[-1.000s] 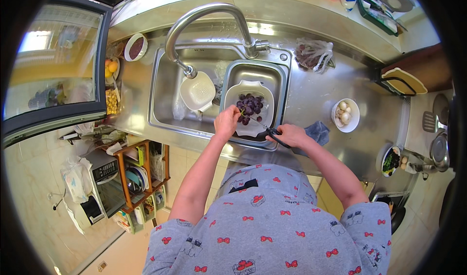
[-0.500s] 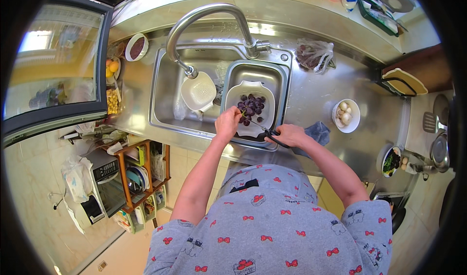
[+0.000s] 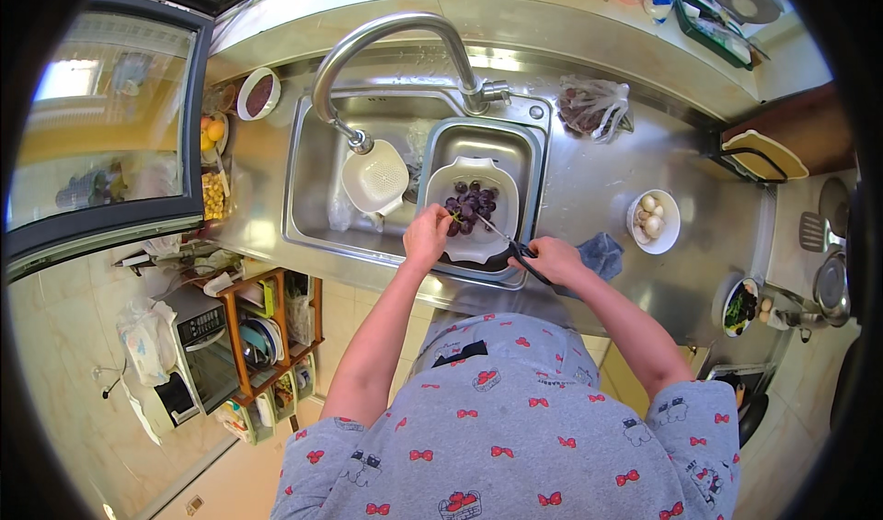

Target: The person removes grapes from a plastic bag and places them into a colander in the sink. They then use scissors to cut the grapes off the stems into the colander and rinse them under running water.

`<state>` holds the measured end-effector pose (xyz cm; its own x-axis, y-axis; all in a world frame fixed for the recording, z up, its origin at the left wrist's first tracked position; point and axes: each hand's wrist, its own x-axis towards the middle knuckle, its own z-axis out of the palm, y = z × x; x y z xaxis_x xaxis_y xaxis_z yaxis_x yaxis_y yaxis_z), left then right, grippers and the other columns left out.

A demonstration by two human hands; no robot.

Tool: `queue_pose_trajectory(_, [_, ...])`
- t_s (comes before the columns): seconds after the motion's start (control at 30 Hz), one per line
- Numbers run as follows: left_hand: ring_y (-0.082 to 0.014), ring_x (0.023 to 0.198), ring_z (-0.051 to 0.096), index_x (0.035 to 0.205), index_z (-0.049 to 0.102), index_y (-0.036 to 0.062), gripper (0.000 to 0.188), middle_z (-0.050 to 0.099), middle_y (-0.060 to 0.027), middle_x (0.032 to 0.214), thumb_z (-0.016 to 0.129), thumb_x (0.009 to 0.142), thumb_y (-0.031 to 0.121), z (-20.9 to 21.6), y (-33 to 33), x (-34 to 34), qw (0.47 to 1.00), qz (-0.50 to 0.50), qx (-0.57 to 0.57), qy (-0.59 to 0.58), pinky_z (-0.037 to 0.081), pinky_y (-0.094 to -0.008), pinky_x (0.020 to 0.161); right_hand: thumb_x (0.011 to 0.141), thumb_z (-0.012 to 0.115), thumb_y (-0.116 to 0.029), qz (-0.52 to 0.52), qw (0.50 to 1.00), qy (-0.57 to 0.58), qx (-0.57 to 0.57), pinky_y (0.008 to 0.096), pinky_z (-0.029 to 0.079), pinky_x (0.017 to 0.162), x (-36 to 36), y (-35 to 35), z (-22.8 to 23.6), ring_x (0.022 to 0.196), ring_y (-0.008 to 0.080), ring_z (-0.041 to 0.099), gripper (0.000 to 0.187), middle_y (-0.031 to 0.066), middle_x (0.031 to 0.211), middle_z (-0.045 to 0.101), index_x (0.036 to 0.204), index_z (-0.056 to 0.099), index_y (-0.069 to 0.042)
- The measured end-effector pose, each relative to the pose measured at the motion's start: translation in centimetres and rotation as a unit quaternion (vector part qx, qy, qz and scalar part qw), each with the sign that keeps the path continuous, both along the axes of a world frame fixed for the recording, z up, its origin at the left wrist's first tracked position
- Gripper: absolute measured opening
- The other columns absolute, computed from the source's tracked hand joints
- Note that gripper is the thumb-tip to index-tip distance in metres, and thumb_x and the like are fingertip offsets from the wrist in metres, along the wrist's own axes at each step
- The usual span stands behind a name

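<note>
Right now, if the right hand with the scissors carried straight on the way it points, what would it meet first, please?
Most likely the dark grapes in the white bowl: the right hand aims its scissors up-left at them, near the left hand. Depth is hard to judge.

head-worn fisheye, looking down, sink (image 3: 313,166) near

Garment: one short-sleeved top, grey-blue fabric, printed all over with small red bows and scattered small cartoon figures; a dark patch near the neckline. Forearms bare below the sleeves. Hands bare, no gloves; jewellery cannot be made out.
</note>
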<state>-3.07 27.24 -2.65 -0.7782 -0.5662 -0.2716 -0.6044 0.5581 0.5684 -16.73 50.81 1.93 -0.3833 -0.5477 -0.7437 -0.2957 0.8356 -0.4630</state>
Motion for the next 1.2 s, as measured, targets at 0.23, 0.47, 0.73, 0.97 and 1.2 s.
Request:
queue_pose_trajectory(0.23, [-0.0284,0.091,0.067,0.091,0.061,0.0020,0.016,0.068,-0.0151,0.102,0.064,0.092,0.018,-0.5,-1.2,-1.1,0.995,0.002,0.009,0.104,0.051,-0.0375,0.077,0.078,0.064,-0.068,-0.142,0.984,-0.100,-0.036,0.0366,0.048,0.060,0.1,1.0,-1.7,0.060,0.0213,0.065,0.062,0.0072,0.062,0.064,0.069,0.066,-0.007])
queue_pose_trajectory(0.47, [-0.0188,0.106,0.063,0.106,0.056,0.0068,0.020,0.065,-0.0077,0.112,0.055,0.101,0.026,-2.4,-1.3,-0.8,0.907,0.201,0.371,0.011,0.053,-0.0369,0.083,0.082,0.067,-0.062,-0.248,0.947,-0.176,-0.105,0.0303,0.043,0.051,1.1,2.2,-1.9,0.049,0.0136,0.059,0.057,0.0032,0.053,0.059,0.065,0.061,-0.007])
queue_pose_trajectory(0.73, [-0.0226,0.107,0.064,0.110,0.054,0.0087,0.021,0.066,-0.0082,0.115,0.052,0.102,0.028,-2.6,0.7,-0.7,0.857,0.264,0.441,0.040,0.053,-0.0417,0.087,0.084,0.065,-0.060,-0.220,0.947,-0.207,-0.106,0.0295,0.044,0.053,2.3,1.7,0.2,0.053,0.0139,0.059,0.056,0.0040,0.058,0.060,0.072,0.060,-0.006])
queue_pose_trajectory(0.97, [-0.0263,0.108,0.063,0.109,0.053,0.0081,0.026,0.065,-0.0108,0.114,0.056,0.099,0.032,-1.3,2.4,-1.4,0.824,0.306,0.475,0.044,0.054,-0.0440,0.087,0.076,0.057,-0.078,-0.117,0.982,-0.142,-0.051,0.0362,0.050,0.069,3.5,0.1,0.1,0.075,0.0259,0.069,0.075,0.0120,0.074,0.069,0.083,0.068,-0.003])
queue_pose_trajectory(1.2, [-0.0257,0.108,0.062,0.109,0.055,0.0082,0.027,0.065,-0.0103,0.112,0.058,0.098,0.033,-1.2,3.2,-1.4,0.832,0.305,0.462,0.043,0.055,-0.0427,0.084,0.074,0.052,-0.081,-0.087,0.993,-0.076,-0.002,0.0433,0.050,0.082,3.4,-1.0,0.2,0.095,0.0344,0.068,0.080,0.0186,0.093,0.071,0.086,0.070,-0.005])
